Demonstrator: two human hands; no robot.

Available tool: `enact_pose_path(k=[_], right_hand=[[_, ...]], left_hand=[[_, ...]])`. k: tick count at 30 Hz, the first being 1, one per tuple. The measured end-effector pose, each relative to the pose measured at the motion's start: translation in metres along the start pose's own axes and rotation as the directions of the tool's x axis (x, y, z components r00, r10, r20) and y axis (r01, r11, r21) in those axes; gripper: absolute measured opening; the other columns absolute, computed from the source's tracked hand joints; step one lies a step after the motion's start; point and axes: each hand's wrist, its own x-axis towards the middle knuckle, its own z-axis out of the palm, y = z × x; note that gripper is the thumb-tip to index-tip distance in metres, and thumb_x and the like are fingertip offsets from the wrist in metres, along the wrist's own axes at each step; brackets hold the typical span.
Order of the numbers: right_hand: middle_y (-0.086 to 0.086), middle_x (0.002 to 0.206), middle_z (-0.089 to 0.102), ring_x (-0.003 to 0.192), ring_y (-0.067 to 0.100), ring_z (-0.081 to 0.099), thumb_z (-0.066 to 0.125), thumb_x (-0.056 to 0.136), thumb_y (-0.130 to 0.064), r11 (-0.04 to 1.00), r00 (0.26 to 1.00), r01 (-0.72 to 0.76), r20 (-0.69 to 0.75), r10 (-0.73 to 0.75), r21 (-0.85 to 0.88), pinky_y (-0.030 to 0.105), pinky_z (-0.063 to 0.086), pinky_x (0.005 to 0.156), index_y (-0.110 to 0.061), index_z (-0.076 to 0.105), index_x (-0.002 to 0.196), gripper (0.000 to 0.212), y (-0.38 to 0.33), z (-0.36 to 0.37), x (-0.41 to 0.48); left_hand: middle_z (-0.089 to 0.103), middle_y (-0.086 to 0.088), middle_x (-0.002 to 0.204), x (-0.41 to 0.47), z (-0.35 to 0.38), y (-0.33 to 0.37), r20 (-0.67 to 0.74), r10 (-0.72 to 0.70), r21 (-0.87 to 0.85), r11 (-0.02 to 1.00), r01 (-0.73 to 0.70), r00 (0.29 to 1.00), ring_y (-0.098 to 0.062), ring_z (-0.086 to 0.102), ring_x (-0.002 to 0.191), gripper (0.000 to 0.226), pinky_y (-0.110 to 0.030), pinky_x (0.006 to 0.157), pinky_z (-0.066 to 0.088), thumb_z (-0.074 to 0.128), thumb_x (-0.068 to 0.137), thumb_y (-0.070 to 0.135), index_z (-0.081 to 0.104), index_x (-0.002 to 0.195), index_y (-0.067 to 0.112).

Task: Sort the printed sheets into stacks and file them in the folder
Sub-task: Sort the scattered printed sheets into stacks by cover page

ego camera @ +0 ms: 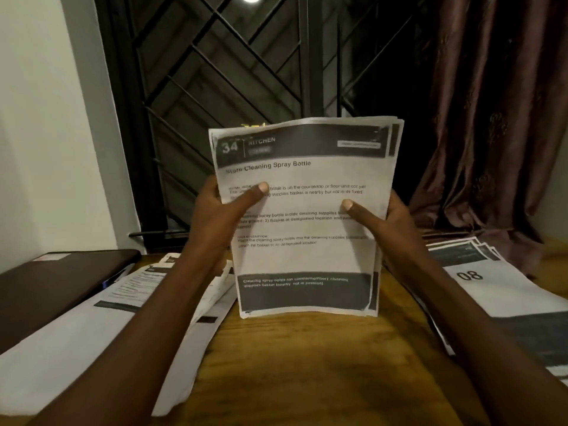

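Observation:
I hold a bundle of printed sheets point(302, 259) upright, its bottom edge standing on the wooden table point(307, 364). The top page reads "34 KITCHEN, Store Cleaning Spray Bottle". My left hand point(221, 210) grips the bundle's left edge with the thumb across the page. On the right edge, my right hand point(381, 216) grips it the same way. A loose pile of printed sheets point(101, 333) lies on the table at the left. Another stack point(504, 290), its top page marked "08", lies at the right. A dark brown folder point(55, 281) lies shut at the far left.
A barred window point(233, 87) stands behind the table, with a white wall point(40, 118) to its left. A brown curtain point(491, 118) hangs at the right, reaching down to the table's back edge. Bare wood shows between the two piles.

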Motion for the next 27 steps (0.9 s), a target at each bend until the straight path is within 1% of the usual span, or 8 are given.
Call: enact_pose_path(k=[5,9,13,16,18,20,23,27], right_hand=[[-0.009,0.122,0.064,0.11,0.011,0.062,0.054,0.09,-0.043,0.991,0.987,-0.11,0.109,0.119,-0.077,0.042,0.048,0.099,-0.034,0.049,0.128,0.039,0.017,0.002,0.0],[0.001,0.116,0.067,0.101,0.02,0.067,0.049,0.097,-0.026,0.981,0.982,-0.182,0.055,0.178,0.067,0.038,0.056,0.084,-0.022,0.055,0.124,0.028,0.007,0.002,0.006],[0.008,0.102,0.073,0.089,0.026,0.07,0.052,0.095,-0.012,0.931,0.93,-0.353,0.137,0.34,0.087,0.038,0.058,0.073,-0.011,0.062,0.119,0.026,0.003,0.002,0.008],[0.009,0.096,0.074,0.084,0.022,0.07,0.056,0.091,-0.006,0.838,0.814,-0.546,0.239,0.529,0.002,0.036,0.057,0.077,-0.005,0.064,0.111,0.021,0.016,0.016,-0.003],[0.008,0.104,0.073,0.093,0.021,0.07,0.055,0.094,-0.01,0.778,0.737,-0.628,0.305,0.604,-0.025,0.034,0.057,0.079,-0.008,0.065,0.111,0.02,0.025,0.024,-0.01],[0.008,0.107,0.072,0.098,0.024,0.069,0.054,0.095,-0.011,0.779,0.736,-0.624,0.284,0.614,-0.067,0.034,0.056,0.079,-0.01,0.066,0.112,0.02,0.033,0.029,-0.014],[0.014,0.105,0.072,0.093,0.028,0.07,0.067,0.086,-0.01,0.806,0.794,-0.583,0.142,0.592,-0.1,0.038,0.058,0.079,-0.003,0.067,0.108,0.023,0.045,0.035,-0.02],[0.009,0.099,0.074,0.088,0.027,0.072,0.071,0.083,-0.02,0.848,0.841,-0.529,0.12,0.528,-0.029,0.042,0.059,0.078,-0.01,0.069,0.104,0.023,0.05,0.031,-0.021]], left_hand=[[0.076,0.004,0.093,-0.004,0.005,-0.032,0.006,-0.113,0.008,0.994,0.113,0.994,-0.016,0.073,0.089,0.02,-0.031,0.074,0.059,0.071,0.084,0.014,0.067,0.101,0.023],[0.072,0.001,0.096,0.009,-0.006,-0.02,0.008,-0.21,-0.097,0.973,0.21,0.978,-0.01,0.072,0.08,0.021,-0.026,0.066,0.059,0.064,0.088,0.008,0.066,0.107,0.017],[0.066,-0.012,0.123,0.011,-0.047,-0.014,0.381,-0.401,-0.237,0.829,0.507,0.833,-0.032,0.064,0.112,0.046,-0.045,0.084,0.057,0.064,0.081,0.009,0.059,0.127,0.014],[0.058,-0.018,0.133,-0.001,-0.08,-0.038,0.498,-0.48,-0.208,0.742,0.637,0.722,-0.037,0.058,0.119,0.072,-0.054,0.092,0.051,0.083,0.068,0.002,0.055,0.133,0.011],[0.057,-0.021,0.133,-0.01,-0.094,-0.057,0.501,-0.543,-0.226,0.67,0.707,0.674,-0.042,0.058,0.118,0.055,-0.058,0.092,0.048,0.068,0.08,-0.003,0.054,0.133,0.008],[0.056,-0.023,0.134,-0.018,-0.1,-0.07,0.51,-0.575,-0.229,0.626,0.746,0.639,-0.043,0.056,0.119,0.049,-0.059,0.092,0.048,0.056,0.087,-0.007,0.053,0.134,0.007],[0.055,-0.023,0.135,-0.023,-0.102,-0.081,0.485,-0.554,-0.27,0.641,0.719,0.676,-0.043,0.053,0.123,0.076,-0.061,0.097,0.043,0.08,0.066,-0.007,0.052,0.134,0.008],[0.058,-0.022,0.131,-0.026,-0.105,-0.086,0.367,-0.556,-0.294,0.692,0.66,0.746,-0.043,0.058,0.118,0.099,-0.062,0.092,0.046,0.095,0.041,0.0,0.055,0.131,0.008]])
